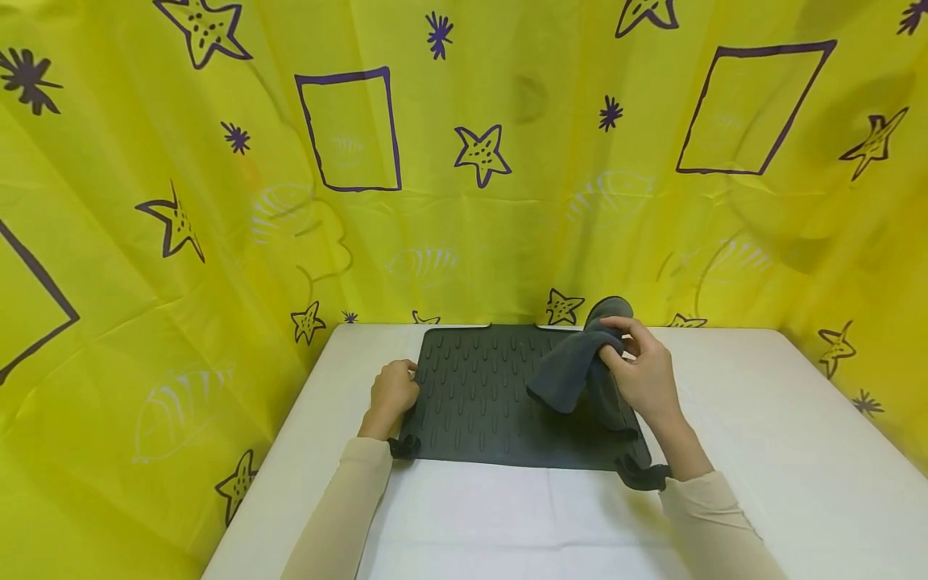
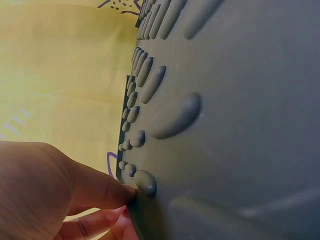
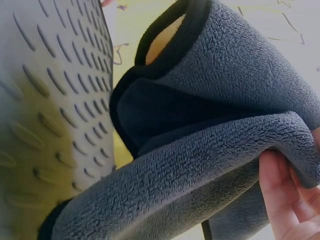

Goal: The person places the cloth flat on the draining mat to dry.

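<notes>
A yellow curtain (image 1: 435,234) fills the background, printed with dark purple outlines of stars, bursts and four-sided frames, plus faint pale fish. Below it spreads a white bench (image 1: 768,427). On the bench, near the far edge and in the middle, lies a dark grey mat (image 1: 464,403) with rows of raised oblong ridges. Two arms in beige sleeves (image 1: 341,507) reach in from the near side, one towards each side of the mat. A blue-grey plush cloth (image 1: 569,374) with dark edging hangs in loose folds over the mat's right part; whether its lower end touches the mat, I cannot tell. Both hands are holding something. The right hand (image 1: 645,374) pinches the cloth between thumb and fingers, above the mat's right side. The left hand (image 1: 395,391) grips the mat's left edge, thumb on the ridged face and fingers behind the edge. Smallest are the black bands (image 1: 641,474) at the wrists
</notes>
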Demonstrator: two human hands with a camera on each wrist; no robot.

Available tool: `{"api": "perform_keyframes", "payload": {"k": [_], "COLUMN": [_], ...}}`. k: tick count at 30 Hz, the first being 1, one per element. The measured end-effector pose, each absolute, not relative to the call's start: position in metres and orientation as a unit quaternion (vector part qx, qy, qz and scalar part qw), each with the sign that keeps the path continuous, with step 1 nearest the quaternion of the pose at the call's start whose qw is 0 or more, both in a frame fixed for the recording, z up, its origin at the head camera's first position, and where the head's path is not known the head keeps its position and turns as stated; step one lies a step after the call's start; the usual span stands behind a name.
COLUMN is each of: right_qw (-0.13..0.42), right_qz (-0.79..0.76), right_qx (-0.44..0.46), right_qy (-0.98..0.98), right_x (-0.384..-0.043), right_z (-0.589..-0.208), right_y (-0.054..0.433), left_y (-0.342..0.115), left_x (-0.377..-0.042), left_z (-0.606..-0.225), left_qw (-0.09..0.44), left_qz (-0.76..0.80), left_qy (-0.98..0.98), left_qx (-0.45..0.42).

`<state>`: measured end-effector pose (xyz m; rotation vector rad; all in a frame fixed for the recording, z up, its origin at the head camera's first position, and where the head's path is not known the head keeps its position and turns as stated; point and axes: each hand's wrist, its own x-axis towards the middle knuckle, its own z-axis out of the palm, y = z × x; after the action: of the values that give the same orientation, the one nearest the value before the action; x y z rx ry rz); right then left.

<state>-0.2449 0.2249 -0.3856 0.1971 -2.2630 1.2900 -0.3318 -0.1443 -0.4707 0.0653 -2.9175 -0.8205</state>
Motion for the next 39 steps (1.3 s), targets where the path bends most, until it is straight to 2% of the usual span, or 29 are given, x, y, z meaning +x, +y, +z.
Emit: {"api": "perform_keyframes", "payload": {"k": [10, 15, 28, 39], "right_qw": [0.255, 0.235, 0.12, -0.003], "right_qz": [0.492, 0.511, 0.478, 0.421], "right_qx": [0.119, 0.155, 0.152, 0.171], "right_qy": [-0.824, -0.812, -0.857, -0.891], "right_x": [-0.247, -0.249, -0.258, -0.262], "right_z": [-0.397, -0.403, -0.427, -0.446], "right_y": [0.204, 0.197, 0.19, 0.187], "left_y": [-0.144, -0.145, -0.145, -0.146], "left_x": [-0.33, -0.331, -0.331, -0.333], "left_z": [-0.469, -0.469, -0.469, -0.469], "left_qw": [0.048, 0.05, 0.052, 0.051], "left_qz": [-0.271, -0.271, -0.272, -0.271], "left_qy": [-0.961, -0.961, -0.961, -0.961], "left_qx": [0.024, 0.025, 0.022, 0.022]}}
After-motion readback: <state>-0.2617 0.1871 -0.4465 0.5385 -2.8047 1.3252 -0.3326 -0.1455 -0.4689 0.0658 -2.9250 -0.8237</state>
